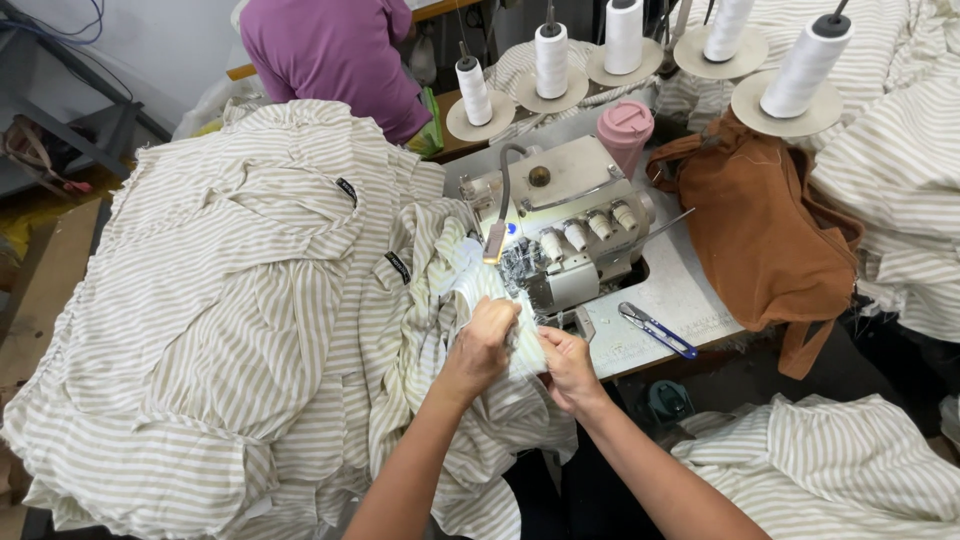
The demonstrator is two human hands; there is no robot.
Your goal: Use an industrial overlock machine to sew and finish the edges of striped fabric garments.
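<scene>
My left hand (482, 343) and my right hand (568, 364) both pinch a piece of cream-and-beige striped fabric (440, 270) at the front of a beige overlock sewing machine (560, 225). The hands sit close together, just in front of the needle area. The fabric runs from the machine down into my lap. A small lamp on a bent arm lights the needle area.
A big heap of striped garments (220, 320) lies to the left. Blue-handled snips (657, 330) rest on the table right of the machine. A brown bag (765, 230), a pink cup (626, 130) and several white thread cones (805, 65) stand behind. A person in purple (335, 50) sits beyond.
</scene>
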